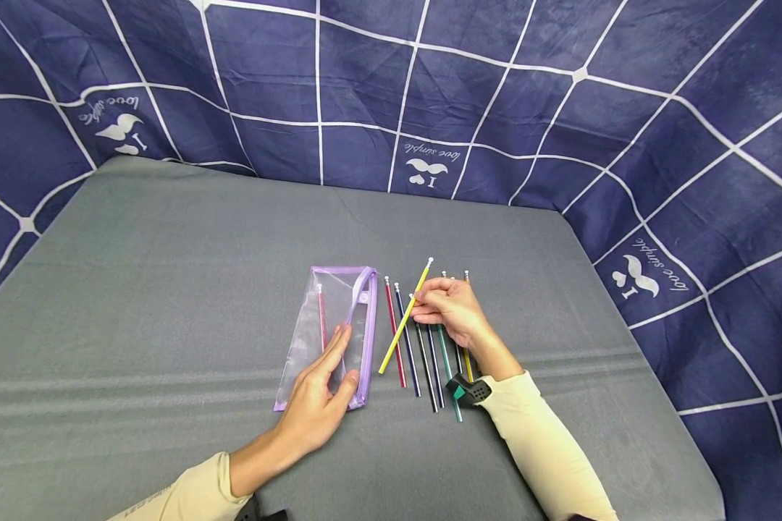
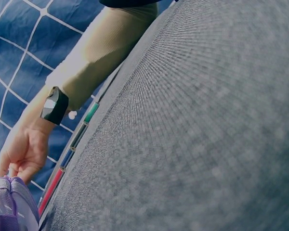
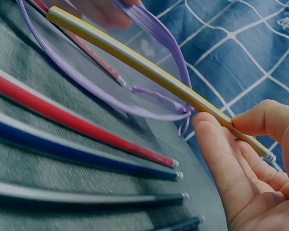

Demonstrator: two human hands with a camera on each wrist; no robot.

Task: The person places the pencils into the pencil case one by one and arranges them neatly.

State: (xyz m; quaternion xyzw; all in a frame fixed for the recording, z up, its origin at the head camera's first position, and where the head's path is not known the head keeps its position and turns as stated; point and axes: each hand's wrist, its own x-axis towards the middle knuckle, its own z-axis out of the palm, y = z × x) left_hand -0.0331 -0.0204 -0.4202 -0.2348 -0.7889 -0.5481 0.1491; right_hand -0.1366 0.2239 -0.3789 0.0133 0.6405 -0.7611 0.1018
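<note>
A clear mesh pouch with purple edging (image 1: 300, 340) lies flat, its mouth facing right, one red pencil (image 1: 322, 311) inside. My left hand (image 1: 316, 398) lies over its near half and grips the upper lip, which is drawn back; in the right wrist view the purple mouth (image 3: 176, 53) stands wide. My right hand (image 1: 452, 307) pinches a yellow pencil (image 1: 400, 329) between thumb and fingers near its silvery capped end. The pencil slants above the row, its plain end toward the pouch mouth.
Right of the pouch lie several loose pencils side by side, among them a red pencil (image 1: 395, 333) and a dark blue pencil (image 1: 409, 347). The right forearm partly covers the row. Grey cloth (image 1: 189, 289) covers the table; a blue checked curtain (image 1: 365, 87) stands behind it.
</note>
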